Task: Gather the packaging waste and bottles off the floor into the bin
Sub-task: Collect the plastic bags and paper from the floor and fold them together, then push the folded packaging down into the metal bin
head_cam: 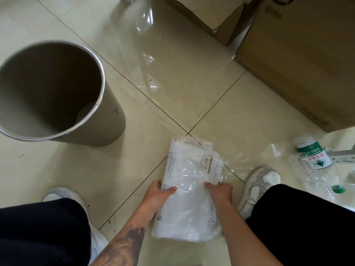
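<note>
Plastic packaging [189, 191] lies on the floor [172, 83] between the person's feet, gripped at its left edge by the left hand [159, 192] and at its right by the right hand [219, 191], both forearms reaching forward, right of the bin [103, 87].

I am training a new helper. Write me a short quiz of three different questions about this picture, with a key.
1. True or false: the bin lies on its side.
2. Which hands grip the plastic bags? A) left hand only B) right hand only C) both
3. Fill in: the crushed bottle has a ___ cap.

Key: 1 false, it stands upright. 2 C. 3 green.
</note>
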